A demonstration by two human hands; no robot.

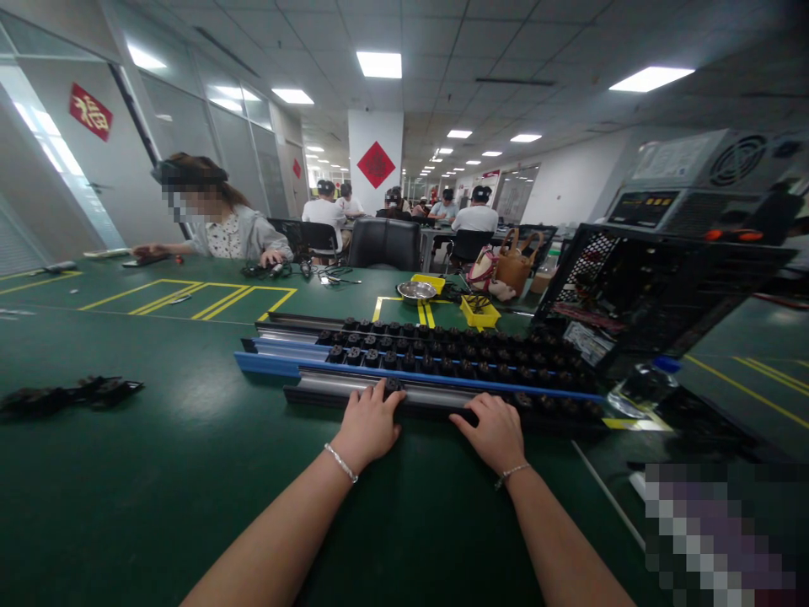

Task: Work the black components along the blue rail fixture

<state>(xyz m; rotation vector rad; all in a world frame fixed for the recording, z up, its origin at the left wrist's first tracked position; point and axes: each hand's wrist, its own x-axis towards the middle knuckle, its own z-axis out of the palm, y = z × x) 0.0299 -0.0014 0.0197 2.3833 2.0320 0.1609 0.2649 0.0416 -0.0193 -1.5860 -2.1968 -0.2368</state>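
You are facing four long rails lying side by side on the green table (pixel 158 472), each one carrying a row of small black parts; the parts are too many and too small to count. The nearest rail (pixel 354 389) is lying directly under your two hands, with the blue rail (pixel 278 364) just beyond it. Your left hand (pixel 370 424) is lying palm down, fingers stretched forward, its fingertips touching one black part (pixel 393 386) on the nearest rail; whether it is pinching that part or only resting on it cannot be told. Your right hand (pixel 496 432) is lying flat on the same rail to the right, fingers spread and loose, grasping nothing. Both forearms are reaching straight away from you, each wrist wearing one bracelet. Far right, one open computer case (pixel 657 287) is standing; far left, one seated person (pixel 218 219) is working.
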